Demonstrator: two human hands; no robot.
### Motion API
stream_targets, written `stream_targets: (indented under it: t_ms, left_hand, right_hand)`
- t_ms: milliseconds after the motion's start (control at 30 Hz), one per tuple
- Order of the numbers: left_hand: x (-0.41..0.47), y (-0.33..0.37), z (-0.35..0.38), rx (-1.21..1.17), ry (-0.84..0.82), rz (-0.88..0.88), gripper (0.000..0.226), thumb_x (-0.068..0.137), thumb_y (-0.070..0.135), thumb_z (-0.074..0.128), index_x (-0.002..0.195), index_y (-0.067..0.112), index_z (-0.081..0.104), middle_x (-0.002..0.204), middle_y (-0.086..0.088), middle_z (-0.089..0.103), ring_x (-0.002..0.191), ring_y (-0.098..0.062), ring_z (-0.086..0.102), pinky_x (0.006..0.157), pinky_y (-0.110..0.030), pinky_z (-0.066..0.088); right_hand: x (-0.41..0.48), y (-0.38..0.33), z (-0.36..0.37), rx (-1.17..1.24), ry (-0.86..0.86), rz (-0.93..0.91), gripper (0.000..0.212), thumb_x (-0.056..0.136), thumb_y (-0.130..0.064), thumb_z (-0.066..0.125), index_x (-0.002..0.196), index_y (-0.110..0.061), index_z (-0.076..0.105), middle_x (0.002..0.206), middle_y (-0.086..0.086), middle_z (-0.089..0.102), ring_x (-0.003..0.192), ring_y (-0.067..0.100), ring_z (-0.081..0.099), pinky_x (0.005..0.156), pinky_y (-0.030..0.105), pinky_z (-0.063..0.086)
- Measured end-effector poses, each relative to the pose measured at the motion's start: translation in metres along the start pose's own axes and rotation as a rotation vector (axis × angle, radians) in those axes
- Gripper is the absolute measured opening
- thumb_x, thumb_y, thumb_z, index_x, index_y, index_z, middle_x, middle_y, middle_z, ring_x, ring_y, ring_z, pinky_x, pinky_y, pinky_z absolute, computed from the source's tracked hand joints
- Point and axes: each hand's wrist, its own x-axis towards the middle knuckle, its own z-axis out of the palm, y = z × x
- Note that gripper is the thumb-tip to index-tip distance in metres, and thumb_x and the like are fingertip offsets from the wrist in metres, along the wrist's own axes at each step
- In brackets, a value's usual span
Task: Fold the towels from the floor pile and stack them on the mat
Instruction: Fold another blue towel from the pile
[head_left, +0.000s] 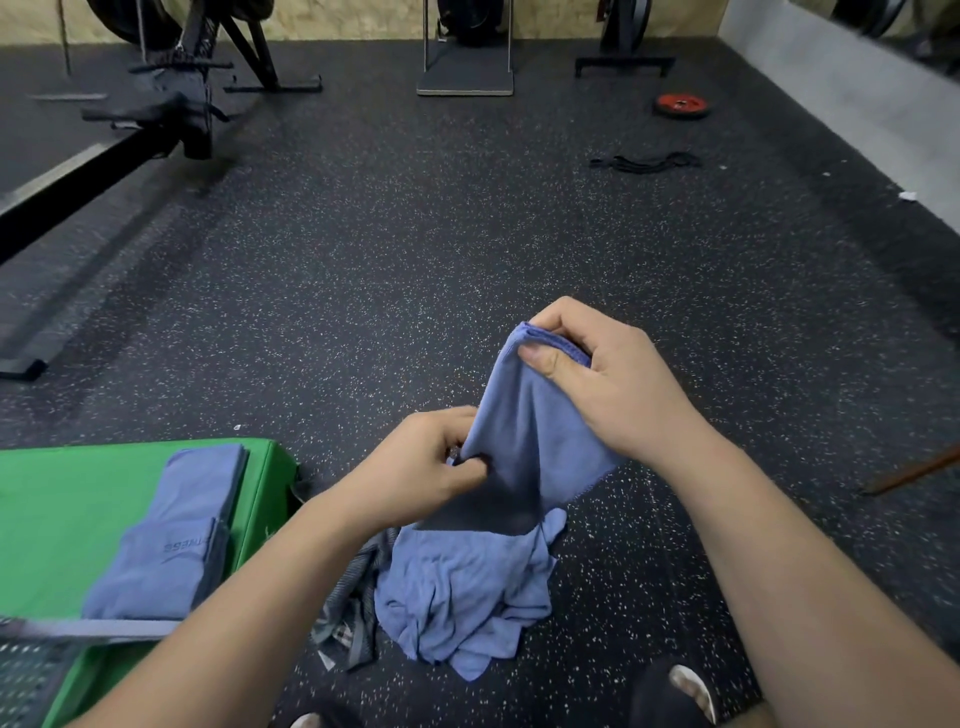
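A blue towel (524, 431) hangs between my two hands above the floor. My right hand (608, 374) pinches its upper corner between thumb and fingers. My left hand (426, 467) grips the towel's left edge lower down. Below them a crumpled pile of blue towels (467, 597) lies on the speckled floor, with a grey patterned cloth (348, 608) at its left side. On the green mat (67, 499) at the lower left sit folded blue towels (176, 530), one laid on top of another.
A rowing machine (104, 150) stretches along the left. A red weight plate (681, 105) and black bands (644, 162) lie far right. Gym stands line the back wall. A brown stick (914, 470) lies at the right edge. My sandalled foot (685, 691) is at the bottom.
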Motion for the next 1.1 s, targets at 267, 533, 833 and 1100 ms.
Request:
stream_targets:
  t_ms: [267, 533, 833, 1100]
  left_hand:
    - [-0.001, -0.026, -0.02, 0.097, 0.042, -0.068, 0.015, 0.101, 0.034, 0.073, 0.088, 0.027, 0.074, 0.092, 0.02, 0.07, 0.089, 0.0, 0.065, 0.08, -0.025, 0.048]
    - [-0.004, -0.052, -0.04, 0.215, 0.105, -0.176, 0.043, 0.094, 0.046, 0.081, 0.069, 0.022, 0.056, 0.072, 0.008, 0.055, 0.06, -0.007, 0.049, 0.057, -0.024, 0.036]
    - [-0.016, -0.047, -0.069, 0.161, 0.244, -0.262, 0.047, 0.096, 0.05, 0.076, 0.069, 0.016, 0.058, 0.053, 0.011, 0.04, 0.051, -0.008, 0.034, 0.051, -0.03, 0.026]
    - [-0.019, -0.037, -0.078, -0.229, 0.34, -0.198, 0.012, 0.091, 0.028, 0.087, 0.1, 0.022, 0.082, 0.075, -0.006, 0.068, 0.071, -0.015, 0.049, 0.07, -0.035, 0.036]
  right_hand:
    - [0.001, -0.002, -0.013, 0.03, 0.168, -0.013, 0.009, 0.108, -0.027, 0.067, 0.101, -0.022, 0.069, 0.09, -0.001, 0.069, 0.084, 0.015, 0.061, 0.081, 0.034, 0.049]
    - [0.001, 0.007, -0.026, -0.017, 0.309, 0.011, 0.009, 0.108, -0.028, 0.065, 0.104, -0.021, 0.068, 0.091, -0.005, 0.067, 0.085, 0.012, 0.06, 0.08, 0.029, 0.047]
    - [0.002, 0.024, -0.036, -0.036, 0.434, 0.11, 0.015, 0.109, -0.034, 0.062, 0.101, -0.021, 0.064, 0.091, 0.004, 0.065, 0.081, 0.012, 0.054, 0.077, 0.04, 0.048]
    - [0.007, 0.03, -0.031, -0.04, 0.431, 0.2, 0.009, 0.109, -0.036, 0.058, 0.105, -0.029, 0.06, 0.097, 0.0, 0.071, 0.095, 0.027, 0.066, 0.089, 0.058, 0.055]
